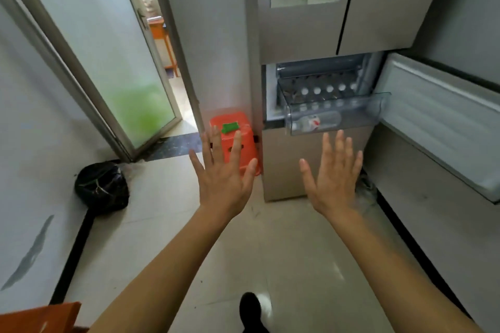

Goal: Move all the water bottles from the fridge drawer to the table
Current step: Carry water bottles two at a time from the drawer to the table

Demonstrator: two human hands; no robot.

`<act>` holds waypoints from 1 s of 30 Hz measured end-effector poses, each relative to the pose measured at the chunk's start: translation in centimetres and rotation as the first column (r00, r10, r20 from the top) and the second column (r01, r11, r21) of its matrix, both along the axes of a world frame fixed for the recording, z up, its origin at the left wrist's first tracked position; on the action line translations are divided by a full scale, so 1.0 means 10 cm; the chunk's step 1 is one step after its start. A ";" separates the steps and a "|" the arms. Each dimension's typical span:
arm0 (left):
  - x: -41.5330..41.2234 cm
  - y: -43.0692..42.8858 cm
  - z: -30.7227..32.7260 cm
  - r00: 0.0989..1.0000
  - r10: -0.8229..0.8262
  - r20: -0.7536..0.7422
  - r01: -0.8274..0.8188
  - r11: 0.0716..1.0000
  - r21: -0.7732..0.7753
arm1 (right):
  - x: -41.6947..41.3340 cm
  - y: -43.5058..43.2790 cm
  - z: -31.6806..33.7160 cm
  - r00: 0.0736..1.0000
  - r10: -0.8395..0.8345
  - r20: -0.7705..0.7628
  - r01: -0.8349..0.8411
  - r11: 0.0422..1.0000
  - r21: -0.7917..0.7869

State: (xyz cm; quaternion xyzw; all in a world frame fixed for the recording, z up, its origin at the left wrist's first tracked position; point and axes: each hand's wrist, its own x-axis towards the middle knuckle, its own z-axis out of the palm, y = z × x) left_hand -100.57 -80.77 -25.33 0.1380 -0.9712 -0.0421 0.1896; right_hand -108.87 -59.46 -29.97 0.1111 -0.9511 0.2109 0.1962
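- Head view: left hand (221, 178) and right hand (334, 178), fingers spread and empty, above pale tiled floor (284, 251).
- At 1 o'clock, clear plastic fridge drawer (357, 119) juts out, holding white-capped water bottles (329, 88); open grey door (438, 121) flanks it at 3 o'clock.

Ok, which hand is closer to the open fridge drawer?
Right. The right hand is just below the drawer, open and pointing up at its clear front. The left hand is farther left, in front of the orange stool.
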 end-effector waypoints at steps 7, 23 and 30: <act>-1.53 0.14 -0.32 0.993 -0.097 0.069 0.098 0.995 -0.024 | -1.11 0.27 -0.30 0.998 -0.053 0.043 0.051 0.997 0.057; -4.16 0.74 -0.46 0.904 -0.313 0.293 0.298 0.950 0.095 | -3.49 1.19 -0.13 0.979 -0.130 0.157 0.121 0.991 0.063; -4.89 0.97 -0.89 0.887 -0.190 0.420 0.157 0.981 0.112 | -4.67 1.47 -0.37 0.955 0.083 0.286 -0.083 0.996 -0.012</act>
